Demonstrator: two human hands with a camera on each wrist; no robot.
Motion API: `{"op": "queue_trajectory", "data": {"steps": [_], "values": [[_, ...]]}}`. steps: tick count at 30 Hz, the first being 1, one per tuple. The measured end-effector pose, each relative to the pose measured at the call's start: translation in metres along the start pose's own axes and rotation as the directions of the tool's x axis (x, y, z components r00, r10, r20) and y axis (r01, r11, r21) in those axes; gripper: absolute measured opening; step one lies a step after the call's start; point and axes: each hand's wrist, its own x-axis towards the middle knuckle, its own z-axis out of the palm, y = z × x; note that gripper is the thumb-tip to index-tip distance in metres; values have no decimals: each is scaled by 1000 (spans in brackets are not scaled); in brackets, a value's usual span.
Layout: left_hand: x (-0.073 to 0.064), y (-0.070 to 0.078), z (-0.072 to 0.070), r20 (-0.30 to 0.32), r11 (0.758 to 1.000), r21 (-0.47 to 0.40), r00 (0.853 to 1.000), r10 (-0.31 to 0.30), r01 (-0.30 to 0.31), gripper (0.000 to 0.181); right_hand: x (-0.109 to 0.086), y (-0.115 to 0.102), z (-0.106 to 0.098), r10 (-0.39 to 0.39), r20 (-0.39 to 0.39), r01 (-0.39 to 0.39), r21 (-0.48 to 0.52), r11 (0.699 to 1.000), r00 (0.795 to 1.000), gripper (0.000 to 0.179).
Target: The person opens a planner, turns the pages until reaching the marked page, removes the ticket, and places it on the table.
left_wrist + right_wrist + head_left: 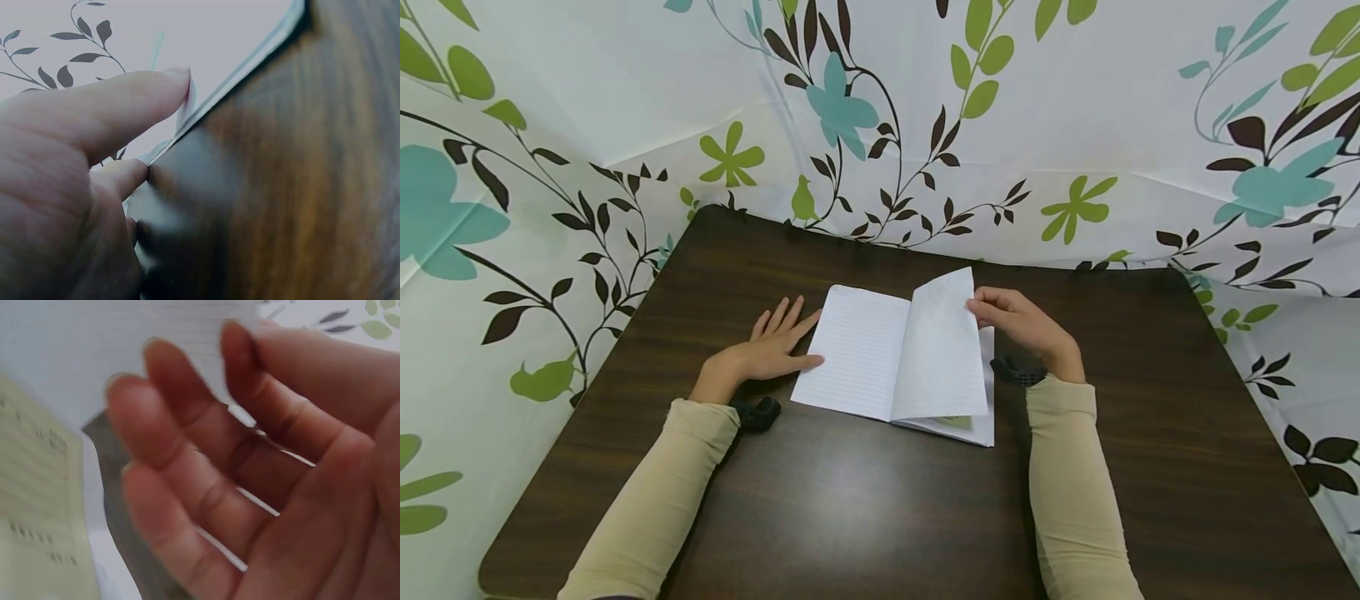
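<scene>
An open notebook (861,350) with lined white pages lies on the dark table. My right hand (1018,321) pinches the outer edge of a raised page (940,350) between thumb and index finger, the other fingers loosely curled. Under that page, a pale green printed slip (955,422) peeks out; the right wrist view shows more of the slip (40,500), with dark print too blurred to read. My left hand (771,346) rests with fingers spread at the notebook's left edge, thumb on the page. In the left wrist view the thumb (144,100) lies over the paper's edge.
The dark wood-grain table (850,508) has its far edge against a white cloth (917,133) printed with leaves, flowers and birds. Black wrist straps (758,414) sit below each hand, beside the beige sleeves (647,500).
</scene>
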Motion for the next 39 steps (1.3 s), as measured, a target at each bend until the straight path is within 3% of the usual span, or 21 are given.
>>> {"op": "queue_trajectory", "data": {"steps": [9,21,30,39], "values": [[2,0,2,-3,1000,1,1000,0,0,91,20,-15,31,-54,-33,59,142,988,998,29],[0,4,-1,-4,1000,-11,1000,10,-10,96,40,-24,70,-70,-78,81,148,986,995,22],[0,3,-1,-1,1000,-7,1000,3,-3,96,52,-23,93,-26,-98,38,122,992,995,21],[-2,5,-2,-2,1000,-8,1000,-6,6,93,65,-27,120,67,-142,-53,99,994,988,29]]}}
